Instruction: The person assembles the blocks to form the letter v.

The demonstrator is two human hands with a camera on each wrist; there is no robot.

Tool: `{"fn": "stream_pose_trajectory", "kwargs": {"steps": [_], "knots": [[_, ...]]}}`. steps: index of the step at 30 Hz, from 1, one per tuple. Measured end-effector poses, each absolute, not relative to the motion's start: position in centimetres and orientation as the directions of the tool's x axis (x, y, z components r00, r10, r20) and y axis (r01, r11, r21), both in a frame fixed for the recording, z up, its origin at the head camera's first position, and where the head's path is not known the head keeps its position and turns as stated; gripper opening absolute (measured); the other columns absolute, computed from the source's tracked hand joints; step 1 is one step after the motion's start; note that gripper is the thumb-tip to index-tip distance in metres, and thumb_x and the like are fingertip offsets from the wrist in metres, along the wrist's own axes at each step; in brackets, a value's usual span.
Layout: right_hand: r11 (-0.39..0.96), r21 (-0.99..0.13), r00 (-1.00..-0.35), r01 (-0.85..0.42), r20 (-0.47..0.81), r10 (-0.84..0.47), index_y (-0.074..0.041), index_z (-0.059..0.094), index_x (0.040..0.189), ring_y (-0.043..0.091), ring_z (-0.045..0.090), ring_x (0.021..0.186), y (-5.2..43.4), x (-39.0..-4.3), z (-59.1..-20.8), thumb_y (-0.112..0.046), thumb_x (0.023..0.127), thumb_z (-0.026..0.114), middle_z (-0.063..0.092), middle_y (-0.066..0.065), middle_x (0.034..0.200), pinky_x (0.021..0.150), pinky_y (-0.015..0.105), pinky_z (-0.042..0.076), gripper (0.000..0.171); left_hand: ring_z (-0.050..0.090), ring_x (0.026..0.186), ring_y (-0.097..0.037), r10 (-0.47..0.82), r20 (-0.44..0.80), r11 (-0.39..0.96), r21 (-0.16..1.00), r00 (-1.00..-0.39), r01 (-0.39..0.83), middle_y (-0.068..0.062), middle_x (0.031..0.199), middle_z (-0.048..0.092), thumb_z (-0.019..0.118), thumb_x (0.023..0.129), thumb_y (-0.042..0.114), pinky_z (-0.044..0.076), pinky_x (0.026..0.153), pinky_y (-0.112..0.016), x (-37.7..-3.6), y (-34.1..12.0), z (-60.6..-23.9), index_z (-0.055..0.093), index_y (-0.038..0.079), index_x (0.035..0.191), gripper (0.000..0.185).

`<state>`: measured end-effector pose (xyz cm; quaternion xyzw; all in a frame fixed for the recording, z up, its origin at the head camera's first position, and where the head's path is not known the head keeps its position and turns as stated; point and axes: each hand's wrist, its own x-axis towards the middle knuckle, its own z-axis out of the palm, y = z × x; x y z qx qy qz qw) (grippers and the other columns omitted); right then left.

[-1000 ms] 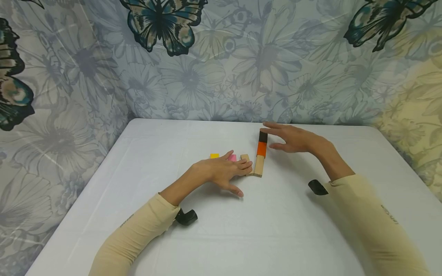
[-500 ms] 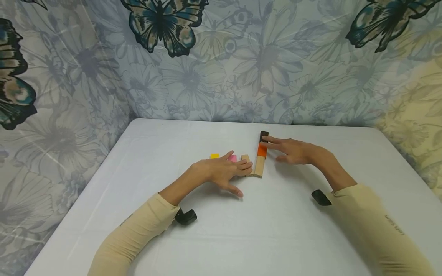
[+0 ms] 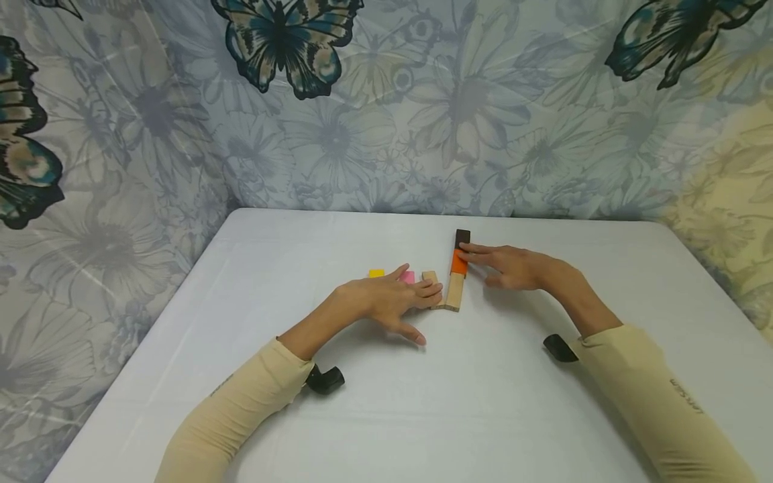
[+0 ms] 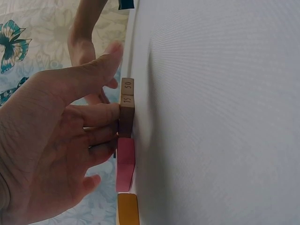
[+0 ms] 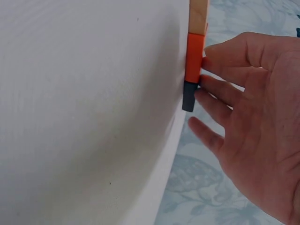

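Note:
Three blocks lie end to end on the white table (image 3: 386, 416): black (image 3: 461, 237), orange (image 3: 459, 263) and plain wood (image 3: 454, 292). My right hand (image 3: 486, 263) lies flat beside them, its straight fingertips (image 5: 210, 65) touching the orange block (image 5: 194, 56) just above the black one (image 5: 189, 96). To the left sit a shorter wood block (image 3: 429, 276), a pink block (image 3: 408, 276) and a yellow block (image 3: 376, 273). My left hand (image 3: 417, 298) rests with straight fingers (image 4: 101, 115) against the wood block (image 4: 127, 105), next to the pink (image 4: 125, 164) and yellow (image 4: 127, 211) blocks.
A cloth with flowers and butterflies (image 3: 290, 40) hangs behind and beside the table. Black camera mounts sit at my left wrist (image 3: 326, 379) and right wrist (image 3: 557, 347). The table's far edge runs just beyond the black block.
My right hand came down and toward me from above the black block, and its fingertips now touch the orange block. The left hand and the blocks have stayed put.

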<state>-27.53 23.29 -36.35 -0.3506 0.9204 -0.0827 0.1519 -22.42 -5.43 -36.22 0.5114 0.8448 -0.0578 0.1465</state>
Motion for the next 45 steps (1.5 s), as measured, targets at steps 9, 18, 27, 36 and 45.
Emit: {"fn": "stream_pose_trajectory", "kwargs": {"steps": [9, 18, 27, 36, 45], "knots": [[0.744, -0.259, -0.712, -0.616, -0.22, -0.666, -0.021, 0.026, 0.146, 0.034, 0.026, 0.134, 23.1, -27.5, -36.6, -0.017, 0.087, 0.047, 0.02, 0.002, 0.152, 0.101, 0.061, 0.023, 0.063, 0.01, 0.139, -0.013, 0.85, -0.303, 0.471, 0.072, -0.431, 0.879, -0.001, 0.153, 0.01, 0.038, 0.077, 0.075, -0.003, 0.11, -0.052, -22.3, -5.5, -36.3, 0.019, 0.017, 0.147, 0.092], [0.72, -0.274, -0.694, -0.637, -0.201, -0.691, -0.015, 0.029, 0.144, 0.034, 0.03, 0.132, 22.8, -27.8, -36.6, -0.012, 0.082, 0.05, 0.022, 0.006, 0.151, 0.101, 0.058, 0.027, 0.066, 0.011, 0.139, -0.012, 0.847, -0.311, 0.474, 0.073, -0.432, 0.877, 0.0, 0.153, 0.01, 0.038, 0.078, 0.075, -0.003, 0.11, -0.052, -22.6, -5.6, -36.3, 0.018, 0.018, 0.147, 0.091], [0.719, -0.257, -0.693, -0.645, -0.2, -0.693, -0.012, 0.033, 0.143, 0.033, 0.027, 0.133, 22.7, -28.2, -36.4, -0.012, 0.081, 0.051, 0.024, 0.005, 0.15, 0.102, 0.058, 0.026, 0.064, 0.011, 0.139, -0.01, 0.84, -0.299, 0.496, 0.086, -0.452, 0.864, 0.004, 0.152, 0.013, 0.043, 0.08, 0.07, -0.004, 0.109, -0.054, -22.7, -5.3, -36.2, 0.022, 0.02, 0.146, 0.085], [0.727, -0.26, -0.701, -0.636, -0.201, -0.684, -0.012, 0.034, 0.142, 0.034, 0.028, 0.133, 22.7, -28.0, -36.2, -0.012, 0.08, 0.051, 0.025, 0.006, 0.15, 0.101, 0.059, 0.026, 0.065, 0.014, 0.138, -0.011, 0.856, -0.269, 0.46, 0.002, -0.442, 0.888, 0.003, 0.152, 0.016, 0.042, 0.082, 0.068, -0.003, 0.109, -0.054, -22.4, -5.2, -35.9, 0.024, 0.019, 0.146, 0.082], [0.714, -0.266, -0.697, -0.648, -0.171, -0.696, -0.012, 0.035, 0.142, 0.033, 0.027, 0.133, 23.0, -27.6, -36.3, -0.014, 0.081, 0.053, 0.028, 0.006, 0.148, 0.102, 0.057, 0.027, 0.064, 0.023, 0.137, -0.014, 0.868, -0.155, 0.467, -0.064, -0.471, 0.882, 0.004, 0.149, 0.028, 0.039, 0.087, 0.062, 0.001, 0.109, -0.055, -22.6, -5.8, -34.4, 0.035, 0.024, 0.142, 0.068]]}}
